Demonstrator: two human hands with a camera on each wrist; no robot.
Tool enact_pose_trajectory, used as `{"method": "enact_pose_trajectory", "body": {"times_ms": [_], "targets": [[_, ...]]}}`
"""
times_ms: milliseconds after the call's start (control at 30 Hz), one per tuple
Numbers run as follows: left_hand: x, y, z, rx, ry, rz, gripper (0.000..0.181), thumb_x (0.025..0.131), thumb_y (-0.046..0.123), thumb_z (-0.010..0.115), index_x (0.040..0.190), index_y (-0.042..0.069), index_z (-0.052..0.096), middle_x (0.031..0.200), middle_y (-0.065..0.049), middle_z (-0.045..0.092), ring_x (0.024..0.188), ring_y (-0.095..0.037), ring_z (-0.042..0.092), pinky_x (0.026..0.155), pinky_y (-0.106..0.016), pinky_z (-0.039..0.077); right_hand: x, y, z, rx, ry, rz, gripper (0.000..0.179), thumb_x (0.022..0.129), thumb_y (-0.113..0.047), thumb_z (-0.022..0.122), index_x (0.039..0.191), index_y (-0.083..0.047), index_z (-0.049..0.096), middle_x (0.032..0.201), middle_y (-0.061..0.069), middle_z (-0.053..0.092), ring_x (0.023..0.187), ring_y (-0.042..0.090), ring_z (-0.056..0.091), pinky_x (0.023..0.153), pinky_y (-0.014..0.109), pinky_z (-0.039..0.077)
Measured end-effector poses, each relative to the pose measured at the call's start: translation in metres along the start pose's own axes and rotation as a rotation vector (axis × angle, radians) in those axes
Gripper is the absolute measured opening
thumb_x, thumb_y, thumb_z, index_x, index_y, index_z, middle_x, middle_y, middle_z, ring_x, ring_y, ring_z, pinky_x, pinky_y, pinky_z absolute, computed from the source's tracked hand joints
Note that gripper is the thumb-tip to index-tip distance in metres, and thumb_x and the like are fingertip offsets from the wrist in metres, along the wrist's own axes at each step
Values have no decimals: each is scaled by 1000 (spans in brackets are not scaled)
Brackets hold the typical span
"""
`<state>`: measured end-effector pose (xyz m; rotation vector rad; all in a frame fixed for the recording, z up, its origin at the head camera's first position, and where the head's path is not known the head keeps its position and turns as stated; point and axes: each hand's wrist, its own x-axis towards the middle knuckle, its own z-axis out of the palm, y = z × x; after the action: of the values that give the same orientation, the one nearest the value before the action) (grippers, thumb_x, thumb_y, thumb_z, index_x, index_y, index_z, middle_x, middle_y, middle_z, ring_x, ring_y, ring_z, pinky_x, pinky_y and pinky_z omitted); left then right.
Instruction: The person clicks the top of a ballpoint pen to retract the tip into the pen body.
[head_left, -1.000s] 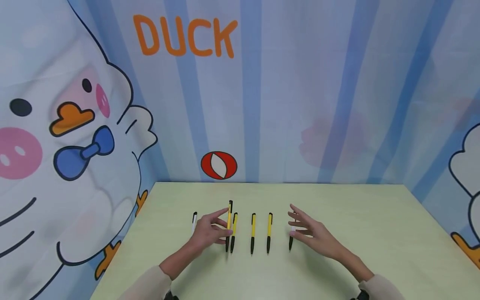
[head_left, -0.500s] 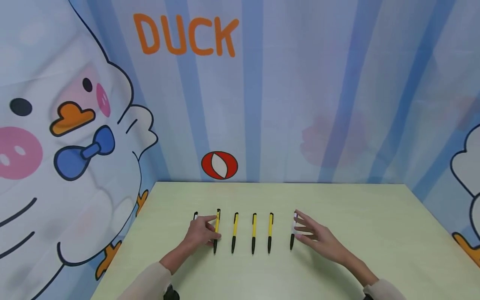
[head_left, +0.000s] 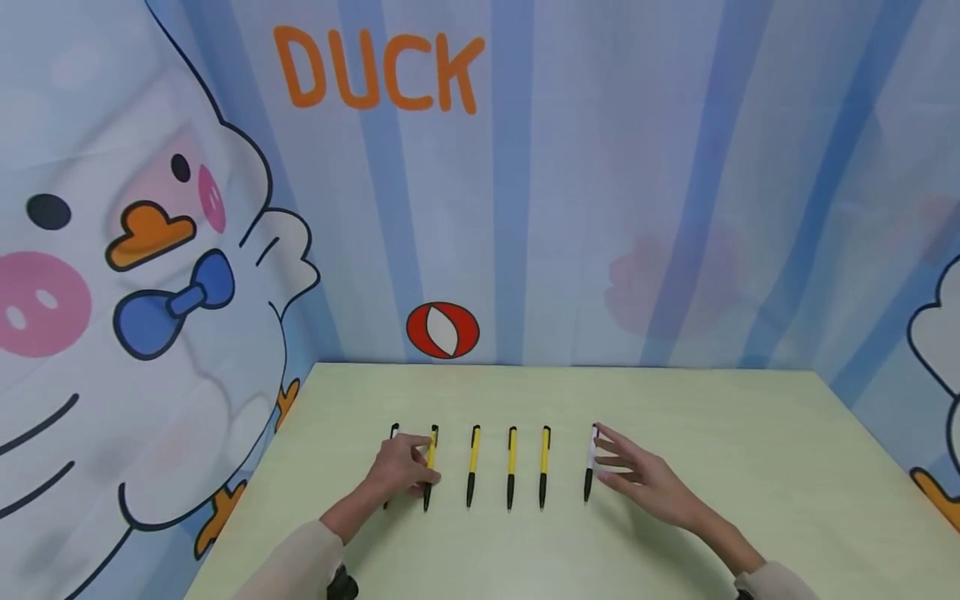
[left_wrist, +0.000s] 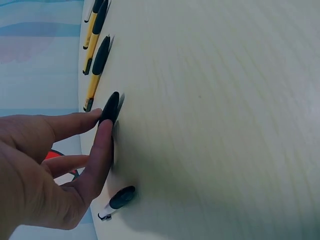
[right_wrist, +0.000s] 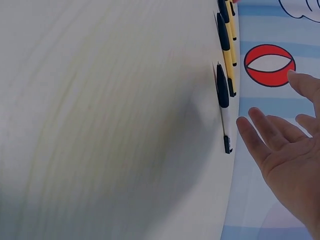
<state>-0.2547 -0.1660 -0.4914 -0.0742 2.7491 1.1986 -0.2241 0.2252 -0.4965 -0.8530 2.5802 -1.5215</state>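
My left hand [head_left: 401, 464] pinches a yellow pen with a black grip [head_left: 433, 446] between thumb and fingertips; in the left wrist view the pen's black end [left_wrist: 110, 104] shows between them. Just left of it lies a white pen [left_wrist: 117, 201], partly hidden by the hand in the head view. On the right, my right hand [head_left: 648, 482] hovers with spread fingers beside another white pen [head_left: 591, 454]. The right wrist view shows a gap between those fingers and that white pen [right_wrist: 226, 120].
Between the hands lie a yellow pen [head_left: 473, 458], a second yellow pen [head_left: 512, 458] and a third yellow pen [head_left: 544, 458], roughly parallel. All rest on a pale table [head_left: 495, 550]. A cartoon duck curtain [head_left: 570, 183] hangs behind the table's back edge.
My left hand has carried the yellow pen leftward, away from the neighbouring yellow pen, and lowered it to the table. My right hand has shifted slightly right, uncovering more of the white pen.
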Motion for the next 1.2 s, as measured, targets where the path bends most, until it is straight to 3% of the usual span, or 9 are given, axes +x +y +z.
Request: {"method": "enact_pose_trajectory", "body": {"times_ms": [167, 367, 633, 833, 967, 1133, 1200], "targets": [[-1, 7, -11, -10, -12, 9, 68, 80, 6, 85, 142, -1, 58, 86, -9, 68, 63, -15, 67, 57, -30, 63, -2, 0, -2, -16, -6, 17, 68, 103, -16, 62, 160, -1, 28, 151, 33, 46, 126, 48, 60, 95, 23, 59], [-1, 29, -18, -65, -42, 55, 62, 84, 11, 83, 141, 1, 59, 97, -12, 71, 75, -20, 70, 64, -34, 65, -6, -2, -6, -20, -40, 14, 67, 103, -16, 62, 159, 1, 29, 150, 35, 46, 123, 49, 61, 93, 25, 60], [4, 41, 15, -16, -176, 80, 67, 83, 11, 85, 142, 0, 56, 87, -7, 70, 64, -17, 67, 59, -31, 63, -5, -5, -7, 0, -58, 0, 64, 103, -12, 60, 158, 2, 30, 149, 36, 47, 122, 49, 62, 94, 27, 60], [8, 47, 35, 139, -126, 79, 70, 78, 15, 89, 139, 3, 58, 73, -4, 68, 53, -15, 66, 51, -28, 58, -7, -7, -3, -3, -67, 3, 64, 103, -13, 60, 158, 1, 30, 149, 35, 47, 123, 49, 62, 96, 36, 61], [13, 51, 46, 218, -88, 75, 66, 76, 14, 90, 135, 7, 60, 78, -5, 68, 51, -13, 67, 49, -25, 52, -10, -9, -3, -8, -62, 8, 64, 104, -14, 60, 159, 0, 30, 148, 35, 48, 122, 50, 62, 95, 38, 61], [12, 51, 49, 124, -69, 54, 63, 75, 0, 85, 134, 5, 64, 111, -19, 71, 53, -16, 69, 51, -28, 58, -13, -10, -3, -13, -60, 31, 66, 104, -18, 60, 160, -3, 30, 149, 33, 48, 123, 49, 62, 95, 38, 62], [11, 50, 49, 67, -71, 48, 63, 74, -4, 83, 134, 3, 64, 114, -22, 71, 55, -19, 70, 52, -30, 60, -14, -9, -4, -19, -61, 27, 66, 104, -19, 60, 160, -3, 29, 149, 34, 48, 123, 49, 62, 95, 39, 62]]}}
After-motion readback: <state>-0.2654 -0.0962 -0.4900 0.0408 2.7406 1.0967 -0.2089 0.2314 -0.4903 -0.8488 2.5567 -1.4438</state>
